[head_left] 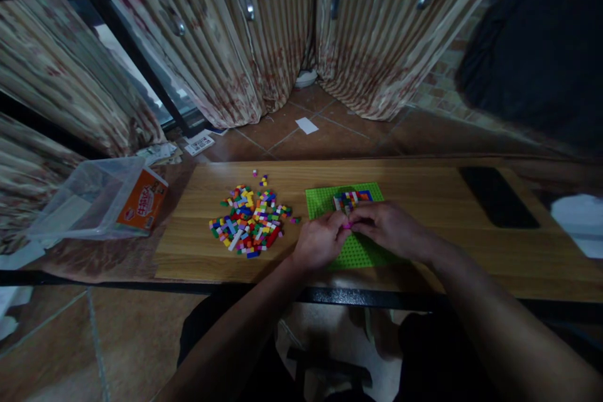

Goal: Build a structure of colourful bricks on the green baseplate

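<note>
Both hands meet over a green studded baseplate on the wooden table. My left hand and my right hand have their fingertips pinched around a small pink toy brick. Just beyond the fingers, a low build of multicoloured bricks stands on the baseplate, partly hidden by my right hand. To the left lies a loose heap of small toy bricks in many colours, with a few strays at its far edge.
A dark flat slab, perhaps a phone or tablet, lies at the table's right. A clear plastic box with an orange label stands beyond the left end. Curtains hang behind, and papers lie on the floor.
</note>
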